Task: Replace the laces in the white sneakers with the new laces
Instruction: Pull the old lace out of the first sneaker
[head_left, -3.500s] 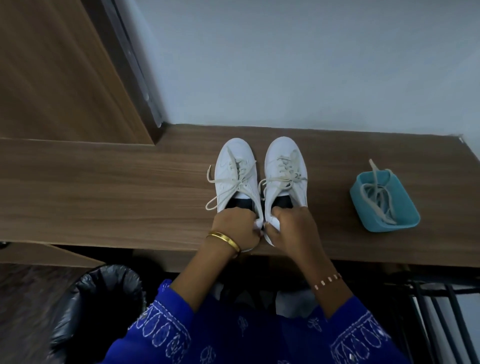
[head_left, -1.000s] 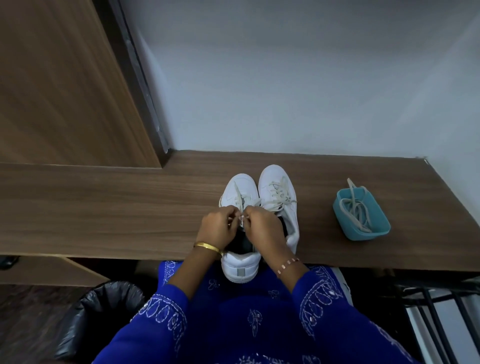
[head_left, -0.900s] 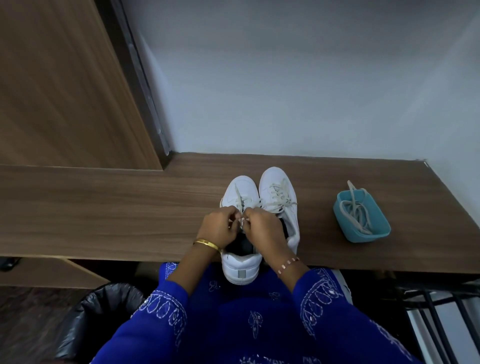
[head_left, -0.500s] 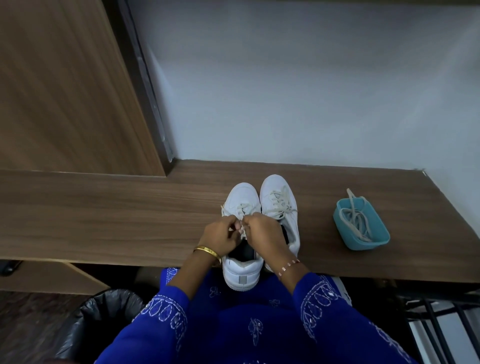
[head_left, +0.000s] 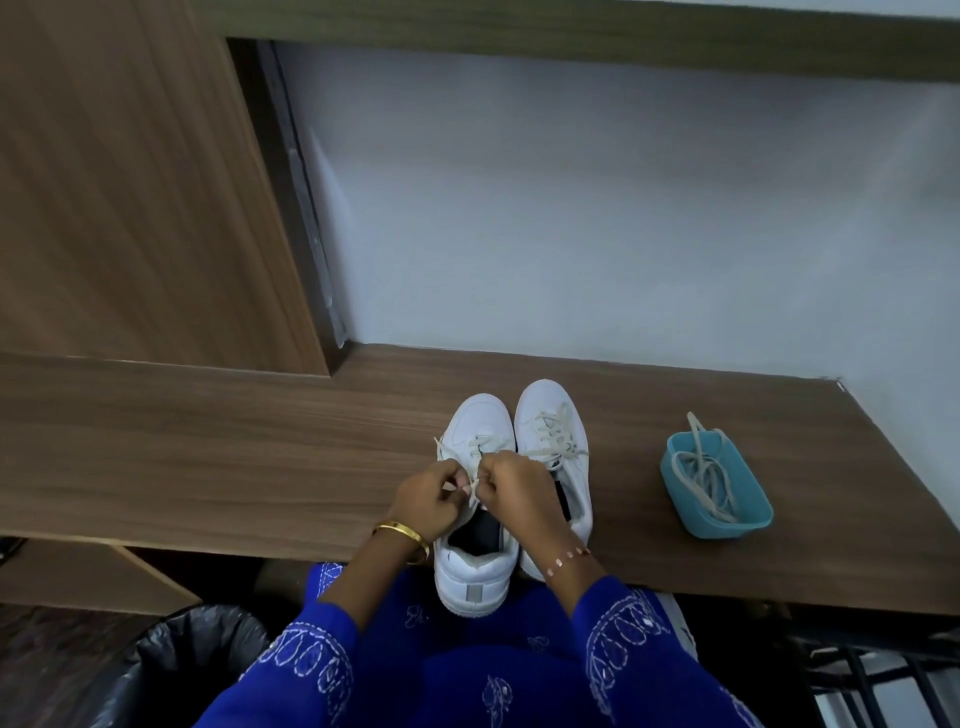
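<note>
Two white sneakers stand side by side on the wooden desk (head_left: 208, 457), toes away from me. The left sneaker (head_left: 475, 519) sits nearer, its heel hanging over the desk's front edge. The right sneaker (head_left: 553, 441) is laced with a cream lace. My left hand (head_left: 434, 501) and my right hand (head_left: 511, 493) meet over the left sneaker's tongue, each pinching its old cream lace (head_left: 475, 457). New laces (head_left: 704, 480) lie coiled in a teal tub (head_left: 727, 525) to the right.
A black-lined bin (head_left: 171, 670) stands on the floor at lower left. A wooden panel (head_left: 130, 182) rises at the back left, a pale wall behind the desk. Dark metal bars (head_left: 872, 675) show at lower right.
The left sneaker has been drawn toward me so its heel overhangs the edge. Both hands left the heels and now pinch its lace. The camera has tilted up.
</note>
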